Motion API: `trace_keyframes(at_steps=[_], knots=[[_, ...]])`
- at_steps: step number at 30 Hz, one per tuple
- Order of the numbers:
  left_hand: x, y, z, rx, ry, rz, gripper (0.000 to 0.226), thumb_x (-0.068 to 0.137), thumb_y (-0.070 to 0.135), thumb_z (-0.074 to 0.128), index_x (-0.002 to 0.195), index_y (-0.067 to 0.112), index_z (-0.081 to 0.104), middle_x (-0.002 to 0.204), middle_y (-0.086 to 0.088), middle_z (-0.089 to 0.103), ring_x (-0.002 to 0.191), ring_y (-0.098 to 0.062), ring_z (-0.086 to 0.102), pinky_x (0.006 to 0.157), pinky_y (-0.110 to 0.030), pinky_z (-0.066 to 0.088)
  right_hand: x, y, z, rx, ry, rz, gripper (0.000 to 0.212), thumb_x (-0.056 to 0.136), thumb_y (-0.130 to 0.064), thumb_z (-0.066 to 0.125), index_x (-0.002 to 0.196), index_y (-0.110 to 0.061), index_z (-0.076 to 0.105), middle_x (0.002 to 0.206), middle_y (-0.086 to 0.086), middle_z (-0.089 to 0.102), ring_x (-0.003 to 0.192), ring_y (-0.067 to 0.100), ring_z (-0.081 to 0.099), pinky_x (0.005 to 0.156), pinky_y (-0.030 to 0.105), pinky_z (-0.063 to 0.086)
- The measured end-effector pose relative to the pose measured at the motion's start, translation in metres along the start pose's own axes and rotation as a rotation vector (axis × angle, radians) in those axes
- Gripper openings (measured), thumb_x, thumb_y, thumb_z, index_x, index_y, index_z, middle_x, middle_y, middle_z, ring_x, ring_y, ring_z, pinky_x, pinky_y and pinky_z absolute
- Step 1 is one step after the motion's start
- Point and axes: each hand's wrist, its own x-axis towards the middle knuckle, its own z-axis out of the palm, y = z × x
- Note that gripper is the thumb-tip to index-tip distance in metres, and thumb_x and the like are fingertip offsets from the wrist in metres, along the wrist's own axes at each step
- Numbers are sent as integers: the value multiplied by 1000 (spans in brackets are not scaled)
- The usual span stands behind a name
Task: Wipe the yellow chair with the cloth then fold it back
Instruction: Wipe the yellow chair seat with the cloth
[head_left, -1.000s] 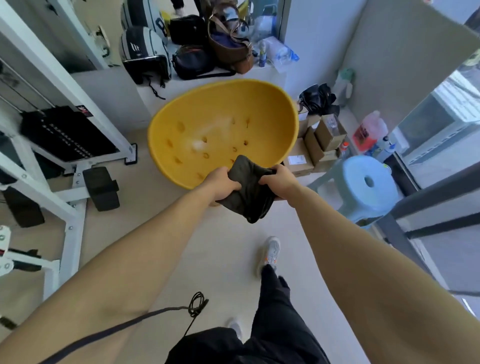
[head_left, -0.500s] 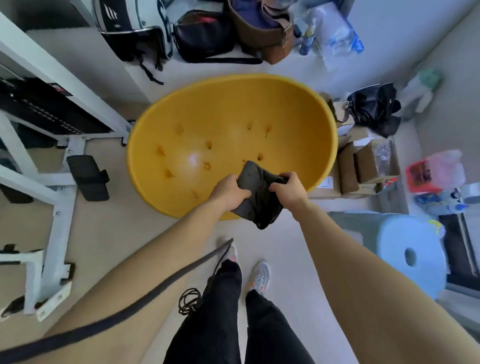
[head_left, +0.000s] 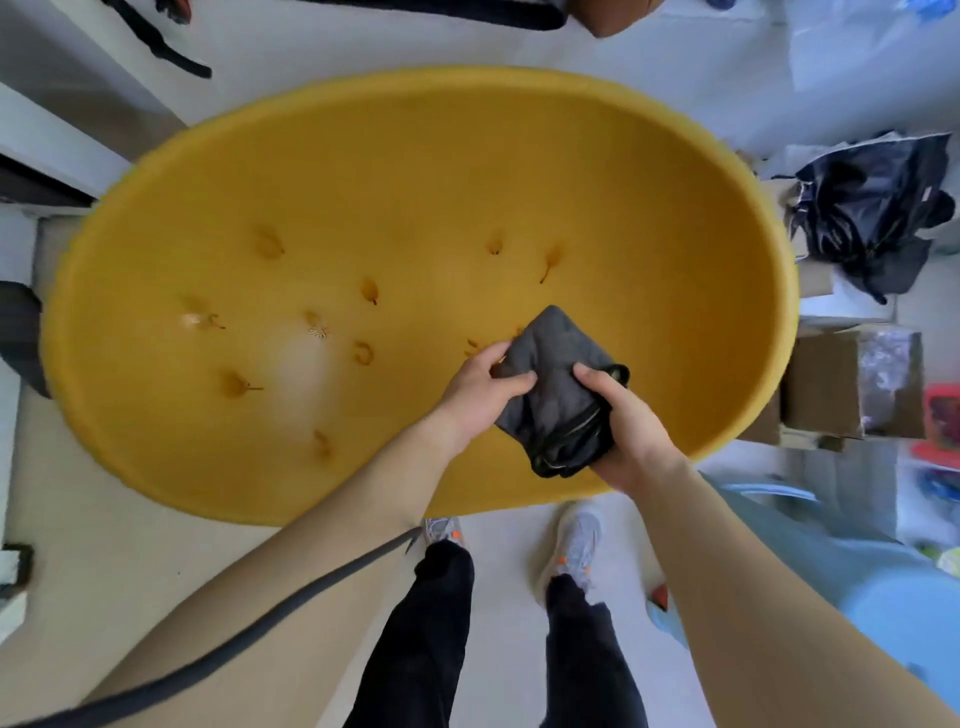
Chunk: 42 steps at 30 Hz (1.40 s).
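Observation:
The yellow chair (head_left: 415, 218) is a big round bowl-shaped seat with several dimpled tufts, filling the middle of the head view. A dark grey cloth (head_left: 558, 379), bunched and partly folded, hangs over the seat's near right part. My left hand (head_left: 480, 387) pinches the cloth's left edge. My right hand (head_left: 621, 423) grips its right side from below. Both hands are above the seat's inner surface, close to its front rim. A pale shiny patch lies on the seat to the left of my hands.
Cardboard boxes (head_left: 852, 384) and a black bag (head_left: 878, 208) stand right of the chair. A light blue stool (head_left: 893, 603) is at my right. My legs and shoes (head_left: 576, 540) are just in front of the rim. White exercise frame parts (head_left: 31, 150) sit left.
The view has moved closer and tilted down over the chair, which now fills the frame. Both hands have kept hold of the cloth and carried it from the front rim over the seat.

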Motion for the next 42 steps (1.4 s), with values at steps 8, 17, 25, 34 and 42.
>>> trace_keyframes(at_steps=[8,17,25,34,42], knots=[[94,-18,23,56,194,72,37,92,41,66,125,29,55,104,20,59,93,4,56,72,-11,40,72,-57,-2,-303,111,-260,23,89,-17,71,112,-12,70,105,10,77,98,28,73,89,48,58],[162,-35,-12,421,799,58,45,92,27,60,136,25,51,136,2,49,127,-23,45,104,-40,42,188,-138,8,-1922,530,-1623,47,97,-20,46,144,-23,49,156,17,38,137,44,41,105,48,37],[209,-62,-28,881,675,130,81,92,33,58,159,24,13,167,10,-4,153,-19,2,122,-38,16,248,-46,-64,-2378,160,-1211,79,86,-25,64,157,-21,30,168,5,13,152,32,18,117,49,18],[222,-75,-36,968,537,87,81,97,36,52,159,20,2,165,4,-19,153,-22,-7,122,-44,16,262,-82,-64,-2526,-8,-1330,52,95,-19,46,147,-27,50,167,5,17,151,35,22,118,56,14],[219,-87,-44,1006,496,160,75,101,35,42,159,19,-3,165,4,-19,153,-21,-6,122,-45,16,225,52,-107,-2502,-244,-1025,76,81,-29,66,152,-28,40,167,6,13,152,40,8,119,60,9]])
